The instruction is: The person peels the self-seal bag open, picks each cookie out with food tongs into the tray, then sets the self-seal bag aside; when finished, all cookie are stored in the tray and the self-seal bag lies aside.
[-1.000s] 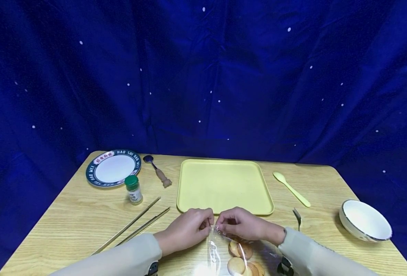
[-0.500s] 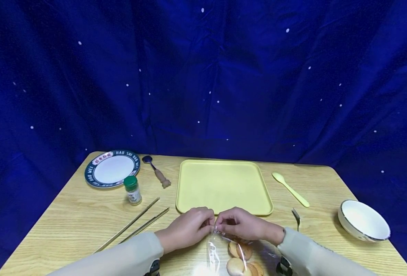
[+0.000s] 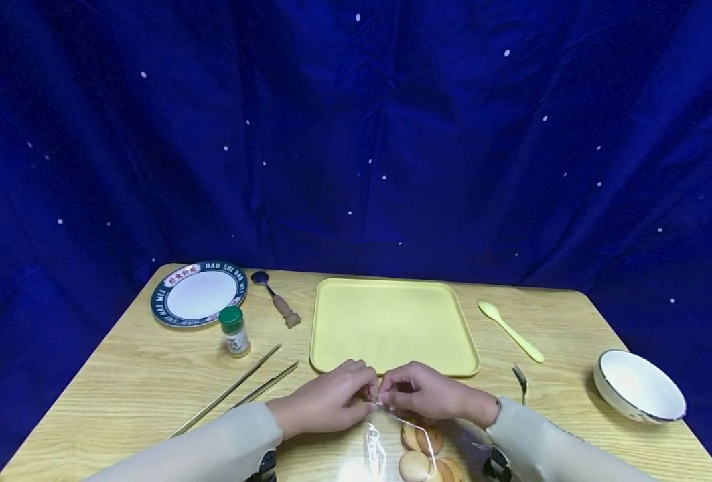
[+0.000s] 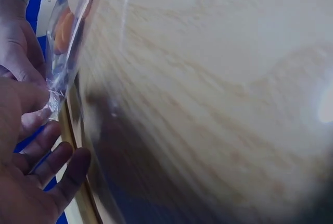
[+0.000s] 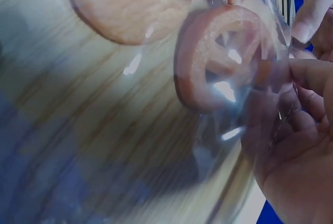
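A clear plastic bag lies at the table's near edge, partly cut off by the head view's lower edge. Several round, flat, tan and brown pieces show inside it. My left hand pinches the bag's top edge between thumb and forefinger; in the left wrist view its other fingers stand spread. Close beside it, my right hand pinches the same edge with curled fingers. Through the film in the right wrist view I see a reddish piece like a tomato slice and a pinkish disc.
A yellow tray lies just beyond the hands. To the left are tongs, a green-capped shaker, a dark-rimmed plate and a wooden-handled spoon. To the right are a yellow spoon, a fork and a white bowl.
My left hand's fingers have shifted slightly at the bag's edge, and the thumb has moved a little right, closer to the right hand. The right hand has stayed almost still.
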The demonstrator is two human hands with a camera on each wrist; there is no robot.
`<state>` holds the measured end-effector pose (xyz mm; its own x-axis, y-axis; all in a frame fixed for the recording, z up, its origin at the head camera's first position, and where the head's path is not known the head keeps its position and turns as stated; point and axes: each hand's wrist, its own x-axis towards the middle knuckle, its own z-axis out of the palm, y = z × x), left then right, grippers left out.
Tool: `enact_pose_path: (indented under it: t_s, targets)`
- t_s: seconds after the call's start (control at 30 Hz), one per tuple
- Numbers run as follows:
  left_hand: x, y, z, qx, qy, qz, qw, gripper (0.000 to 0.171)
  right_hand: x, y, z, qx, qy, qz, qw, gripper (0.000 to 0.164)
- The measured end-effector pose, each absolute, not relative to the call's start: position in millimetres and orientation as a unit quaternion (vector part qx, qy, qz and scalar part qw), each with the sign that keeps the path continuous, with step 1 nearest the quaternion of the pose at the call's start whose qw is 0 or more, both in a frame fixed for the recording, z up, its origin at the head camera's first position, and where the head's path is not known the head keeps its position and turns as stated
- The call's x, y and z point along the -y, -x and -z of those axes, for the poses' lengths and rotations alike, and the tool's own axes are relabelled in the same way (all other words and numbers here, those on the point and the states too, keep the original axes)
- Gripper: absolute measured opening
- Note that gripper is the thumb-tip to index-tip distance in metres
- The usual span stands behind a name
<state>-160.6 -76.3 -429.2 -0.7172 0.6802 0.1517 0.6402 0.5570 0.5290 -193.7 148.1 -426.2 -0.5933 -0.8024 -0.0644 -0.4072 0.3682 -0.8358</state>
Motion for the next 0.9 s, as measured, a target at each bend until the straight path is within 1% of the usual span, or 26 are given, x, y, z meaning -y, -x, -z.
enact_pose_path:
  t_s: [0.2,0.33,0.43,0.53,0.63,0.7,0.8,0.9]
  targets:
    - [75.6,162.5,424.9,-0.88,-0.389,-0.269,0.041,0.007,-147.9,194.9,424.6,-0.783,0.397,0.412,0.243,0.016]
    - [82.7,166.3,418.9,-0.871,-0.41,-0.259,0.07,0.013,-148.4,195.2,424.2,-0.787,0.388,0.411,0.247,0.016]
    - [86.1,168.5,413.6,-0.869,-0.406,-0.267,0.095,0.014,-148.0,195.1,424.5,-0.786,0.387,0.413,0.25,0.016]
    - [82.3,167.8,411.2,-0.878,-0.373,-0.287,0.091,0.02,-147.2,195.3,424.6,-0.784,0.392,0.412,0.25,0.016]
    - [74.0,162.8,414.0,-0.899,-0.314,-0.296,0.074,0.031,-147.4,195.3,424.1,-0.785,0.397,0.408,0.246,0.016]
    - [68.6,157.3,415.4,-0.915,-0.273,-0.288,0.071,0.034,-147.6,195.1,424.1,-0.784,0.399,0.408,0.245,0.016]
    - [61.9,149.0,415.4,-0.928,-0.224,-0.283,0.091,0.035,-147.7,194.9,425.0,-0.783,0.399,0.411,0.243,0.014]
    - [58.7,143.8,414.2,-0.926,-0.2,-0.301,0.114,0.04,-147.3,194.7,426.4,-0.788,0.395,0.408,0.237,0.014]
